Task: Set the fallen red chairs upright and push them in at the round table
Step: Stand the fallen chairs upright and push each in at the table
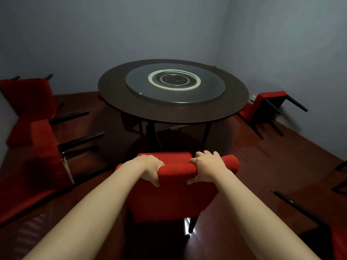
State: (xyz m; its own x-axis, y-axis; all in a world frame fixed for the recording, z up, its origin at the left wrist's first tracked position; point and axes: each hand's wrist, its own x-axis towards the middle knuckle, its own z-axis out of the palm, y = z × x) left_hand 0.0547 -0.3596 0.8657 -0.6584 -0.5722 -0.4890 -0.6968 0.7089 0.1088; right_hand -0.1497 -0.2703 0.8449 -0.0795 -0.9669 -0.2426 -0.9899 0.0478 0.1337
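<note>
An upright red chair [169,199] stands in front of me, facing the round dark table [120,109], a short gap from its near edge. My left hand [151,168] grips the left part of the chair's padded top rail, fingers over the front and thumb behind. My right hand [206,167] grips the right part of the same rail. Two red chairs lie fallen on the left: one near [47,152], one farther back [28,98] against the wall. Another fallen red chair [262,107] lies at the table's right, legs pointing out.
A glass turntable [210,91] with a ringed centre sits on the table. Black legs of another chair [300,209] and a red corner [339,244] show at the lower right. Grey walls close in behind and on both sides; the floor is glossy dark red.
</note>
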